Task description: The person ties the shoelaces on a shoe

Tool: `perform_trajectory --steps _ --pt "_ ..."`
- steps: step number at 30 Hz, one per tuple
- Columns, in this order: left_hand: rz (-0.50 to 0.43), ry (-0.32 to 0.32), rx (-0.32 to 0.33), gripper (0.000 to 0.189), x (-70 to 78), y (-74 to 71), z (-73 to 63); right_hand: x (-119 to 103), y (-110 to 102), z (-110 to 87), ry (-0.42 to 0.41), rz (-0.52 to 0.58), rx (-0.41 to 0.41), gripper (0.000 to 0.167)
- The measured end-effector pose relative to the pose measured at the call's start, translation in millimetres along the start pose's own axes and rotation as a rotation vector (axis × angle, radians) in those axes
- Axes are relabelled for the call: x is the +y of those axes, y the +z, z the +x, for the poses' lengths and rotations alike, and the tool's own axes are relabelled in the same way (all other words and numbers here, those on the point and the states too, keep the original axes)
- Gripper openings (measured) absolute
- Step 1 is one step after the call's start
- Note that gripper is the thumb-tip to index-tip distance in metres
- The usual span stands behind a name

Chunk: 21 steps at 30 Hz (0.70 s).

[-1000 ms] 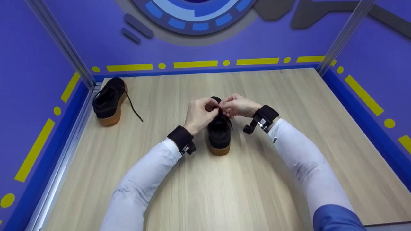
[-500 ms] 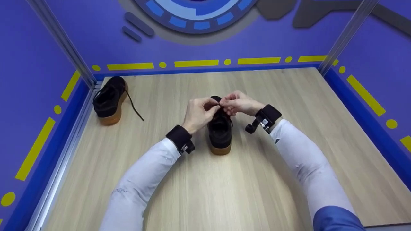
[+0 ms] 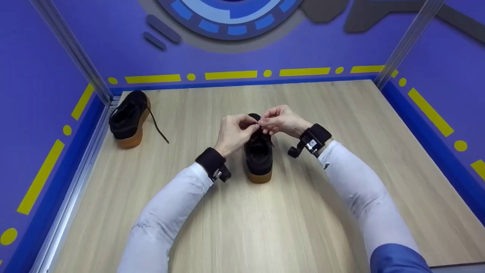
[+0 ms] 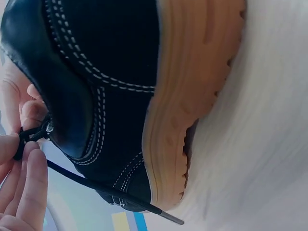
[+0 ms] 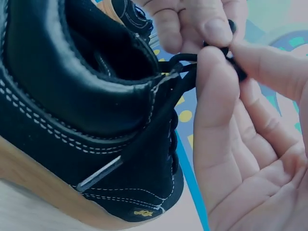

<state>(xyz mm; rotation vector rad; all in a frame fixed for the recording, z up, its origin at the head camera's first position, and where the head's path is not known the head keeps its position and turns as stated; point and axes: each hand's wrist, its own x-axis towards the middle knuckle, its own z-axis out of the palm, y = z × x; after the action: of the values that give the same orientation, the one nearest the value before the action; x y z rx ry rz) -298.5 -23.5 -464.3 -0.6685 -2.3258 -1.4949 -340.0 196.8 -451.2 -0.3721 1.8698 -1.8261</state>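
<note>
Pale wood-grain tabletop [image 3: 310,212], walled by purple panels with yellow dashes. Black shoe with a gum sole [image 3: 259,153] stands at the centre of the table, heel toward the person. Left hand [image 3: 235,133] and right hand [image 3: 279,120] meet over its laces [image 5: 185,72], fingertips touching above the tongue. Right wrist view: thumb and forefinger of each hand pinch the black lace; the other fingers are loosely curled. One lace end with its aglet [image 4: 166,217] hangs down the shoe's side. Second black shoe [image 3: 129,118] sits at the far left edge, well apart, its lace trailing on the wood.
</note>
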Motion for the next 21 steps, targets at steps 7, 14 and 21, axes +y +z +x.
perform_trajectory --steps 7,14,21 --pt "-0.028 -0.076 -0.005 0.009 -1.5 -3.6 -2.3 -2.9 -2.5 -5.5 -0.01 -0.106 0.027 0.014" --pt "-0.235 -0.415 0.022 0.006 -17.9 -13.4 -16.5 19.1 -18.4 -15.4 -0.009 -0.213 0.1 0.028" --pt "-0.463 -0.603 0.021 0.008 -25.1 -15.7 -17.8 30.5 -23.1 -20.3 -0.028 -0.188 0.122 0.027"
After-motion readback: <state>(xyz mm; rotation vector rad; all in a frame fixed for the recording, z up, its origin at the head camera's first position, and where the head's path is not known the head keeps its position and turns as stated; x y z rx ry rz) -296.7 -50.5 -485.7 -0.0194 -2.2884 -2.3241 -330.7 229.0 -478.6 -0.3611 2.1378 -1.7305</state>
